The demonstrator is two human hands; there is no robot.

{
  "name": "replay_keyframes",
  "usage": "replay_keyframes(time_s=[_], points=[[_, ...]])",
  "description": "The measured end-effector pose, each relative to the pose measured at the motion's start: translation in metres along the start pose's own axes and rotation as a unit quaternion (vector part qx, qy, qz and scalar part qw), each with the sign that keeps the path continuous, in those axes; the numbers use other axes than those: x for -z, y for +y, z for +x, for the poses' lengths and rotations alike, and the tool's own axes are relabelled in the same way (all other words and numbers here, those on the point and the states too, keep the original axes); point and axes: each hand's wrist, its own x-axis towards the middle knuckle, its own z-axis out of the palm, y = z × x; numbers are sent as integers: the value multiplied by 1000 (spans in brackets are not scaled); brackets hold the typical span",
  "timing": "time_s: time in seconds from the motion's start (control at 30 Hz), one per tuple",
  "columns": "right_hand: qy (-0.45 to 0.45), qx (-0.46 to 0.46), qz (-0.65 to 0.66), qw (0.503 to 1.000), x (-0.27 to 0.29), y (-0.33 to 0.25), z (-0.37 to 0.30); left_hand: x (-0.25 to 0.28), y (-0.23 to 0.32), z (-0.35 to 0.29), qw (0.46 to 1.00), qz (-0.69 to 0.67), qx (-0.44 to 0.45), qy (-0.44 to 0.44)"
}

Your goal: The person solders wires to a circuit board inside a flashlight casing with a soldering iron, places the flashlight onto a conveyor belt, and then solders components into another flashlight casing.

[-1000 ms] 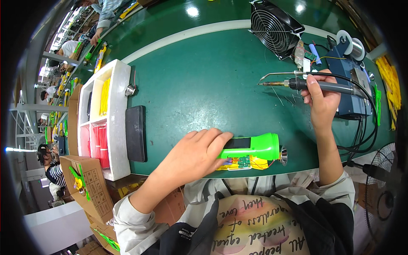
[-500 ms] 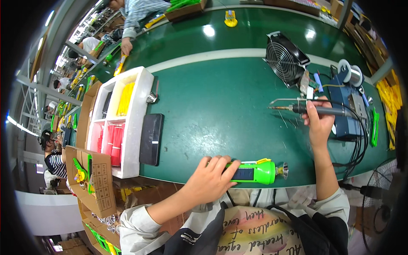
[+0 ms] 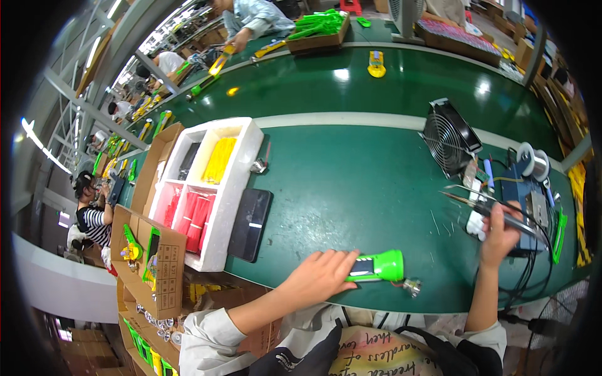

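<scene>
My left hand [image 3: 323,276] is wrapped round the body of a green flashlight [image 3: 389,266], which lies on its side near the bench's front edge. A dark panel shows on the flashlight beside my fingers. From its head end, a small shiny reflector [image 3: 412,287] hangs loose on a reddish wire. My right hand [image 3: 501,235] grips a soldering iron [image 3: 480,205] with a thin metal tube running alongside. Its tip points left, above the green mat and apart from the flashlight. A black cable trails from the iron.
A white foam tray [image 3: 249,153] holds red, yellow and black wires at left, beside a black phone [image 3: 251,224]. A black fan [image 3: 450,139], blue soldering station [image 3: 517,172] and solder spool [image 3: 533,161] stand at right. Beyond the belt [image 3: 301,81], a co-worker's hand [image 3: 239,41] holds a yellow flashlight.
My view has shifted, so the bench sits lower. The flashlight has rolled in my left hand and its reflector now droops. My right hand has tilted the iron, tip upward, farther from the flashlight.
</scene>
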Motion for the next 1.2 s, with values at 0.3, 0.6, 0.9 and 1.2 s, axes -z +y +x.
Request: replay_keyframes(time_s=[0.3, 0.6, 0.9, 1.2], points=[[125, 6, 5, 992, 33, 10, 12, 23, -165, 102, 907, 82, 377, 167], [35, -47, -59, 997, 14, 6, 7, 4, -357, 200, 875, 207, 397, 183], [87, -44, -46, 994, 13, 4, 21, 19, -305, 280, 910, -51, 225, 345], [11, -45, -101, 994, 9, -8, 21, -13, -243, 404, 871, -3, 376, 316]])
